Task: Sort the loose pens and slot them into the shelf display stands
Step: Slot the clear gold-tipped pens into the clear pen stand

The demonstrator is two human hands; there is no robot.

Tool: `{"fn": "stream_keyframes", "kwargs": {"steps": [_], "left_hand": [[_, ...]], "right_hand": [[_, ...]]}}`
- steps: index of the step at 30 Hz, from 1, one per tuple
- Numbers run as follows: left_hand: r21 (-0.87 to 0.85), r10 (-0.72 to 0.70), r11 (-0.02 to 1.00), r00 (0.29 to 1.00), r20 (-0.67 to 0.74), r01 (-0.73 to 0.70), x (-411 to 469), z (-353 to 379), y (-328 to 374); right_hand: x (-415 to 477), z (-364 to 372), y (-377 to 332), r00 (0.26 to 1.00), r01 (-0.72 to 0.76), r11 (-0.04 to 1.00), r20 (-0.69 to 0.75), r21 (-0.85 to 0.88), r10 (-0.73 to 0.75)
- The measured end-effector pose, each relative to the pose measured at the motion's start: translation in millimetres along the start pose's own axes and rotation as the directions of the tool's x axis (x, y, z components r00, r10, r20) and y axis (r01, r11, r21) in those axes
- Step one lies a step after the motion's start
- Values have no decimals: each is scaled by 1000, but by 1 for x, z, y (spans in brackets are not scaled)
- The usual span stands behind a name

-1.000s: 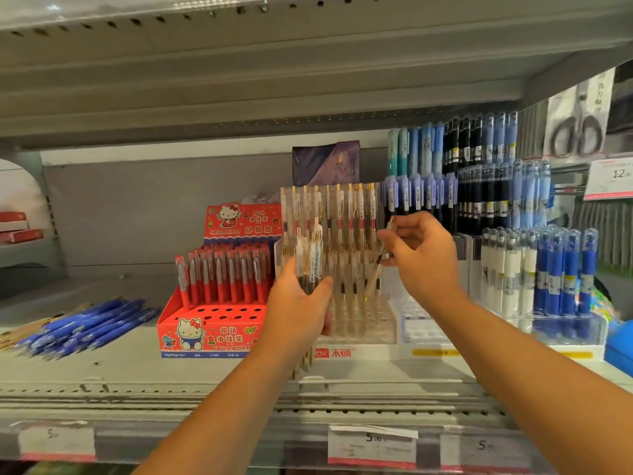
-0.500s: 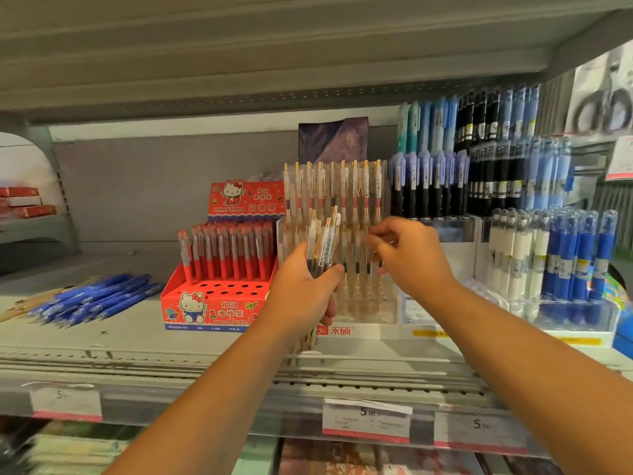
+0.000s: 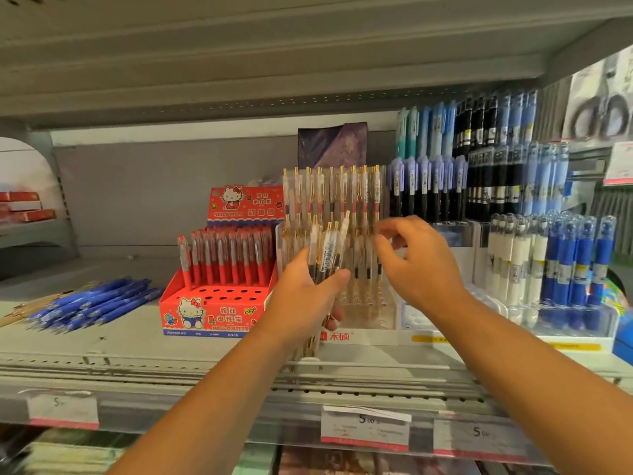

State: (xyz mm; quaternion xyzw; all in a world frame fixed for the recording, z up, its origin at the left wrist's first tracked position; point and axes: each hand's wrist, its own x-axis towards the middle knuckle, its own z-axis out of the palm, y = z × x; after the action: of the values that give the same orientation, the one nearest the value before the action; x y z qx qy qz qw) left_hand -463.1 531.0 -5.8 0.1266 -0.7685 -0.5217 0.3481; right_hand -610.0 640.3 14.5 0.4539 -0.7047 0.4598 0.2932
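At the middle of the shelf (image 3: 102,347), just in front of the clear display stand (image 3: 370,313), we hold a bundle of clear gold-clipped pens (image 3: 327,255) upright in our left hand (image 3: 305,296). Its fingers and thumb wrap round the barrels, with the clips up and the tips hanging below the palm. Our right hand (image 3: 418,265) hovers just right of the bundle with its fingers loosely curled and spread. We see nothing held in it, though it is a little blurred. Behind both hands the clear display stand carries a far row of matching pens (image 3: 335,190) that looks full, and more stand in the rows nearer us. Our hands hide most of its near holes, so we cannot tell how many are free. We judge this stand well on but not finished, since the whole bundle has yet to be slotted. To the left, the red cartoon-cat stand (image 3: 212,317) has red pens (image 3: 226,258) in its far rows and bare holes along its near rows. Further left a heap of loose blue pens (image 3: 96,303) lies flat on the shelf, unsorted, so a good share of the work remains. On the right, the racks of blue and black pens (image 3: 479,176) look full.
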Motion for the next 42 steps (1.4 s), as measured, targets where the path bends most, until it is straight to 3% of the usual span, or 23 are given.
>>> {"fn": "stream_keyframes", "kwargs": {"steps": [3, 6, 12, 16, 20, 26, 32, 42], "left_hand": [[-6, 10, 1000, 1000, 23, -9, -1, 1, 1], [-41, 58, 998, 998, 29, -57, -2, 2, 3], [11, 106, 994, 992, 73, -107, -6, 3, 6], [24, 159, 986, 983, 97, -162, -6, 3, 5], [-1, 122, 993, 991, 46, -122, -5, 1, 2], [-90, 93, 991, 994, -53, -98, 0, -4, -4], [-205, 90, 972, 989, -116, -112, 2, -8, -3], [-126, 133, 981, 985, -112, -147, -4, -7, 1]], "right_hand": [[-3, -3, -8, 999, -11, 937, 48, 350, -6], [-5, -4, -13, 974, -173, 750, 225, 638, 33], [-2, -3, -16, 942, -334, 641, 277, 691, 192], [-2, -2, -16, 933, -356, 625, 303, 694, 195], [0, -7, -16, 925, -373, 513, 264, 773, 274], [4, -8, -13, 936, -306, 591, 122, 746, 331], [7, -13, -11, 927, -221, 589, -21, 777, 376], [9, -6, -3, 945, -242, 745, -24, 622, 327]]}}
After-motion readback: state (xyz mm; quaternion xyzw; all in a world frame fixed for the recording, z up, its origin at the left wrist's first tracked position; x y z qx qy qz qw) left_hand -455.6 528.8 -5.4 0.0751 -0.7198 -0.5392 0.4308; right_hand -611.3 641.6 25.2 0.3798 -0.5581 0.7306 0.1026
